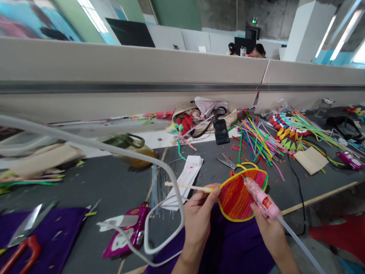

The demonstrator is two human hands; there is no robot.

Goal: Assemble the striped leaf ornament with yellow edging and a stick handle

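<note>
Fan (238,198), red-orange with a yellow-green rim, sits between our two hands over the purple cloth (228,243). Left hand (199,213): fingers (212,189) pinched closed on the pale stick handle (185,186) right where it meets the fan's left edge. Right hand (269,224): fingers wrapped closed around the pink glue gun (261,198), nozzle touching the fan's upper rim. Our read: we keep the nozzle on the rim seam, feed a thin bead, hold the stick steady, keep left fingers clear of hot glue. Scissors (228,161) lie on the tabletop (114,182) beyond the nozzle; coloured strips (256,140) further up-right.
</note>
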